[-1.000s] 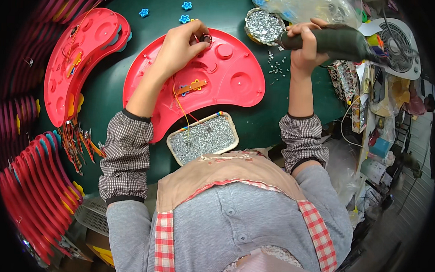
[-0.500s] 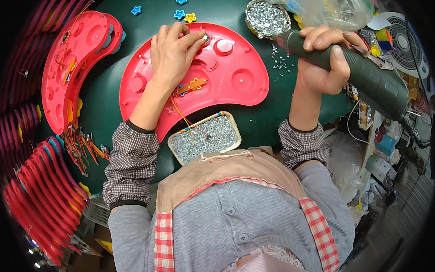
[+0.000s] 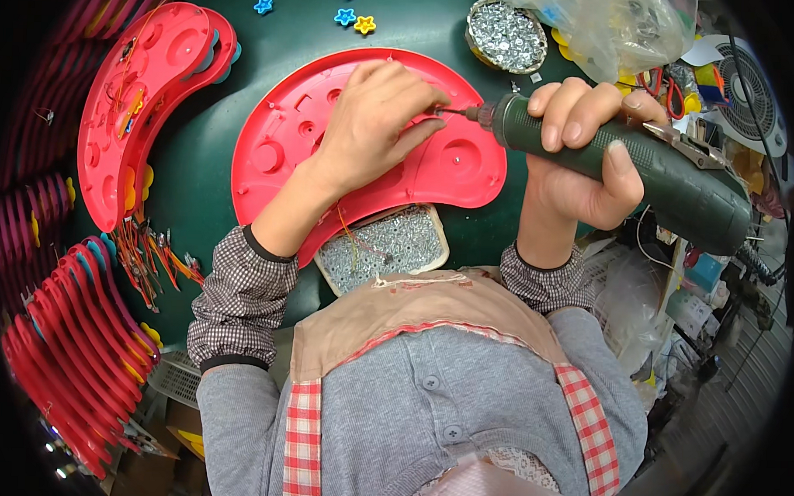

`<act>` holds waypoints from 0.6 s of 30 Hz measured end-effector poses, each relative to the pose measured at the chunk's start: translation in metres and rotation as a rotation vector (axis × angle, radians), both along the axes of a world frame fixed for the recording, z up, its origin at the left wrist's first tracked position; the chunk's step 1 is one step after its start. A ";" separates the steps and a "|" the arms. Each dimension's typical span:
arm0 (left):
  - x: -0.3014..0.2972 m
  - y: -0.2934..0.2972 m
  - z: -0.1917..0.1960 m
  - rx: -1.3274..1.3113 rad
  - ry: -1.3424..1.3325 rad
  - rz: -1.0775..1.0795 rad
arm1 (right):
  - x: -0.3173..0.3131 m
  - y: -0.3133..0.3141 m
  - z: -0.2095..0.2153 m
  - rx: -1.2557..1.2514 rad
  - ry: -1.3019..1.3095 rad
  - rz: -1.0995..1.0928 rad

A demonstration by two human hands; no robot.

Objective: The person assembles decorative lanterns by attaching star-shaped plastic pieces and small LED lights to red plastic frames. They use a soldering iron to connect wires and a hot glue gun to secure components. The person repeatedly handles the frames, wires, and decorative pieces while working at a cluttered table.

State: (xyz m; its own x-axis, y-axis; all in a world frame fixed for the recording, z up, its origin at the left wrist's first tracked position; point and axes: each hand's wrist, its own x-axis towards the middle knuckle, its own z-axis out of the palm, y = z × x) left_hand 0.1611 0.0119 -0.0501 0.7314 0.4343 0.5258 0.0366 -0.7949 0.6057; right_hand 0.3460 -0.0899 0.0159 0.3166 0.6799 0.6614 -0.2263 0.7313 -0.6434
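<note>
In my right hand point(image 3: 584, 150) is a dark green electric screwdriver point(image 3: 627, 164), held sideways with its bit pointing left. The bit reaches the fingertips of my left hand point(image 3: 379, 125), whose thumb and forefinger are closed together around its tip. Whatever they pinch there is too small and hidden to make out. Both hands are above a red crescent-shaped plastic shell point(image 3: 288, 122) with round recesses and posts. My left hand and forearm cover its middle. Below the shell's inner curve, thin wires hang over a tray of small screws point(image 3: 406, 240), partly under the shell's edge.
A round bowl of small metal parts point(image 3: 507, 35) stands at the back, near blue and yellow star pieces point(image 3: 364, 25). Other red shells with wires point(image 3: 113, 124) lie at left, above a stack of red shells point(image 3: 79, 342). A plastic bag point(image 3: 614, 28) and a fan point(image 3: 748, 90) are far right.
The screwdriver has come left and down from beside the bowl to my left fingers. My left hand has left a metal piece's spot on the shell and moved right. The shell sits slightly nearer me.
</note>
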 end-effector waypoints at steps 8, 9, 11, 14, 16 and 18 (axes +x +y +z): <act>-0.010 -0.004 0.001 -0.053 -0.051 0.030 | -0.004 -0.006 0.006 -0.010 0.074 0.047; -0.009 -0.005 0.003 -0.070 -0.068 0.039 | -0.004 -0.006 0.007 -0.008 0.075 0.045; -0.008 -0.005 0.004 -0.064 -0.094 0.040 | -0.003 -0.007 0.008 -0.002 0.089 0.050; -0.002 -0.003 0.007 -0.016 -0.114 0.002 | 0.000 -0.011 0.008 -0.012 0.096 0.036; 0.001 -0.001 0.010 -0.007 -0.103 -0.038 | 0.003 -0.015 0.008 -0.019 0.100 0.030; 0.003 -0.003 0.008 -0.042 -0.096 -0.080 | 0.004 -0.019 0.009 -0.021 0.105 0.034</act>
State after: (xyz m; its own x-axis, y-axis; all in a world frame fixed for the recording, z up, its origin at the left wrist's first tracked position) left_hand 0.1646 0.0090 -0.0416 0.7116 0.3998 0.5778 -0.0861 -0.7665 0.6364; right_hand 0.3503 -0.1091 0.0245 0.3603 0.7044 0.6115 -0.3175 0.7090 -0.6297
